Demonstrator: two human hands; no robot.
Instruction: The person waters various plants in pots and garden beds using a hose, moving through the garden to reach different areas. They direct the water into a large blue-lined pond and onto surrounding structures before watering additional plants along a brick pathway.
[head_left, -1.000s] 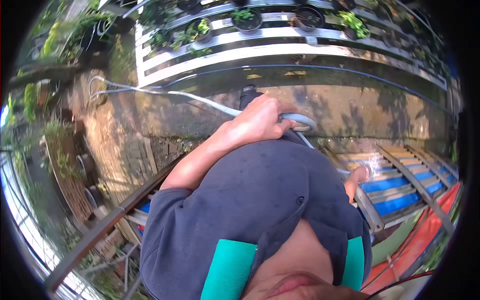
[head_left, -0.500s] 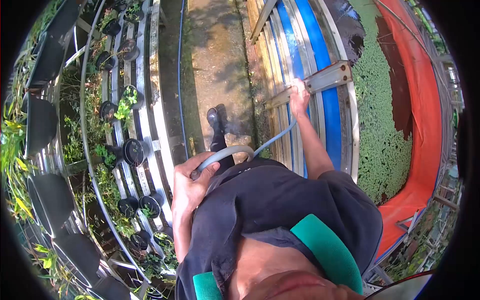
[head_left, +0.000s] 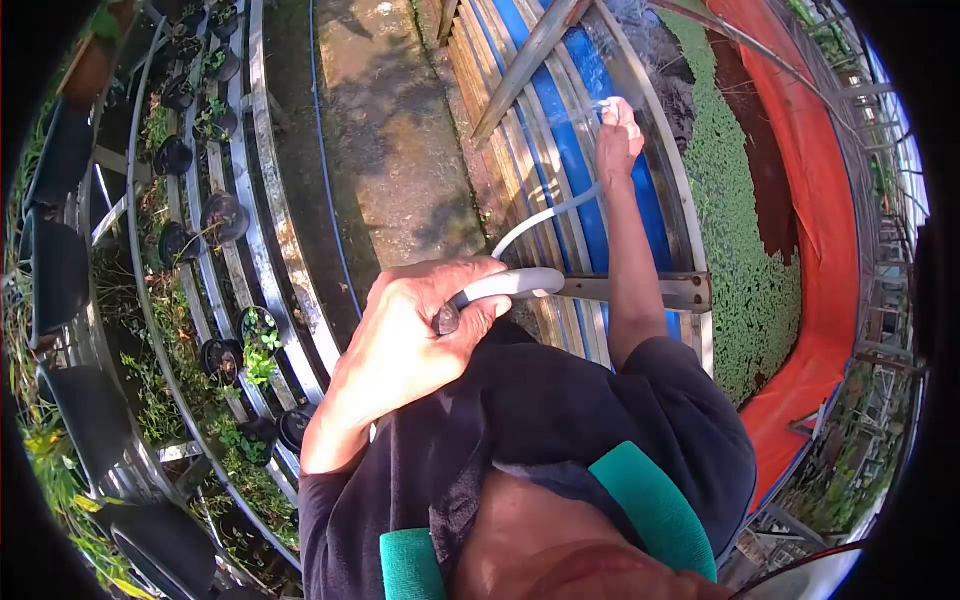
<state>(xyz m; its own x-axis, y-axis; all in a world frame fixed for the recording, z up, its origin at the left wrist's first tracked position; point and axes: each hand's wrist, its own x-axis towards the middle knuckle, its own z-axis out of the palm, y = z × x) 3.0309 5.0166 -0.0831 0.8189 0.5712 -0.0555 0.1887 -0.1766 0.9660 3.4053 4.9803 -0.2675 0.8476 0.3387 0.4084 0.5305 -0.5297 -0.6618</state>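
Observation:
My left hand [head_left: 405,325] is wrapped round a thick grey hose piece [head_left: 520,284], whose dark end pokes out beside the thumb in front of my chest. From there a thinner pale hose [head_left: 548,214] curves across to my right hand [head_left: 619,140]. The fingers of my right hand are closed near the hose's end, over the blue-lined slatted bench [head_left: 574,148]. A fine spray seems to leave the fingertips toward the left. The exact nozzle, if any, is hidden.
On the left, slatted racks [head_left: 262,180] hold black pots [head_left: 173,157] with small plants. A blue hose [head_left: 322,150] lies along the concrete path [head_left: 385,130]. At right, an orange-red liner [head_left: 828,250] borders a pond with green floating plants [head_left: 745,240]. A wooden post [head_left: 525,70] crosses the bench.
My right hand has moved forward, away from the metal crossbar. My left hand has risen and come nearer the camera with the hose. The view has shifted forward along the path; the foot is now hidden.

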